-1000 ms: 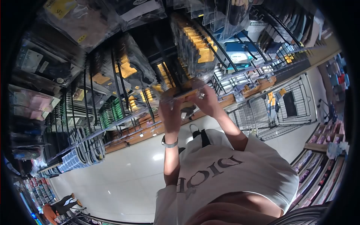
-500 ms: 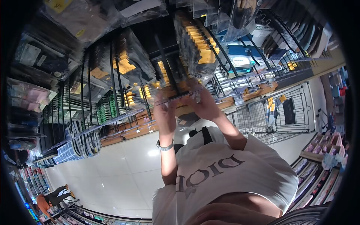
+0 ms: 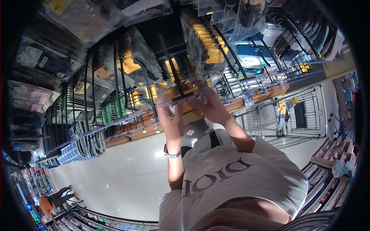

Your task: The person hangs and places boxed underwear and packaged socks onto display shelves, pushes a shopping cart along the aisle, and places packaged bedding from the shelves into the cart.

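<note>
My left hand (image 3: 172, 120), with a metal-banded watch on its wrist, and my right hand (image 3: 210, 107) are raised together at the display. Between them they grip a flat clear plastic packet (image 3: 183, 99), seen nearly edge-on, with an orange-brown part behind its edge. What is inside cannot be made out. A black display hook (image 3: 173, 69) runs down to the packet; whether it hangs on the hook is unclear. Packets with yellow-orange labels (image 3: 130, 64) hang in a row to the left, and more labelled packets (image 3: 210, 42) hang to the right.
A wire shopping cart (image 3: 285, 115) holding a yellow-labelled item stands at the right. Several black hooks and a long clear rail (image 3: 115, 123) cross the display front. Low shelves of goods (image 3: 327, 181) lie lower right. Another person (image 3: 54, 202) is at the far lower left.
The view has shifted slightly, and my hands sit almost the same, still holding the packet by the hook. The person at the lower left has barely moved.
</note>
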Available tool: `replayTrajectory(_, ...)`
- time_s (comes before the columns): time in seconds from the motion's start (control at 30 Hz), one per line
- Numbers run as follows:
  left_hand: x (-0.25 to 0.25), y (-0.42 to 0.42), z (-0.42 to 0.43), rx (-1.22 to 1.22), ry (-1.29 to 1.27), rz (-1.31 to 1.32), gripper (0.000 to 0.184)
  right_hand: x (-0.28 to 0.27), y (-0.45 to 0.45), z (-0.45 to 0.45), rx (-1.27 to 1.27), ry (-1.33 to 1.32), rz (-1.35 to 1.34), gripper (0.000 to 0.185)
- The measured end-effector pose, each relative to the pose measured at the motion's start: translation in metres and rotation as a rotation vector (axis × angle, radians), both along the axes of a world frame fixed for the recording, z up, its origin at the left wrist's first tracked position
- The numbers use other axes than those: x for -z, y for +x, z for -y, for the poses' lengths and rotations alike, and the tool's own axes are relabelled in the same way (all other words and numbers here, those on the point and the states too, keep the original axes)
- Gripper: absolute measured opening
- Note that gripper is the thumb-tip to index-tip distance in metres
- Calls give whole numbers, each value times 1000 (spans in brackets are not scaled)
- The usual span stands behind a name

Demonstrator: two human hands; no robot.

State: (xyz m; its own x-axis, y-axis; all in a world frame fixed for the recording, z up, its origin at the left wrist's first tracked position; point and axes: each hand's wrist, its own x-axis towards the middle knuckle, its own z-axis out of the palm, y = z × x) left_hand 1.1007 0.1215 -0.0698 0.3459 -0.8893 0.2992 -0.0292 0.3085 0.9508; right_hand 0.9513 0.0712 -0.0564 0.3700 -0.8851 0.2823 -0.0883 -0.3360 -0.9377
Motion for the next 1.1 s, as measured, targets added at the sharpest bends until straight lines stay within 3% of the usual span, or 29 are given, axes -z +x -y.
replayTrajectory(0.27, -15, 1, 6, 113, 55, -232, 41, -5, 4, -1, 22, 143, 77, 51)
replayTrajectory(0.47, -1, 2, 16, 53, -6, -139, 44, -7, 10, 7, 150, -254, 7, 53)
replayTrajectory(0.57, 3, 4, 15, 68, 7, -152, 48, 2, 12, 4, 151, -138, 80, 54)
replayTrajectory(0.77, 15, 7, 17, 87, -94, -230, 49, -13, 7, 4, 200, -189, -61, 59)
replayTrajectory(0.87, 19, 5, 19, 61, -113, -241, 48, -16, 4, 3, 238, -93, -86, 63)
replayTrajectory(1.1, 7, 2, 28, -40, -42, -135, 41, 3, 14, 18, 228, -53, -22, 60)
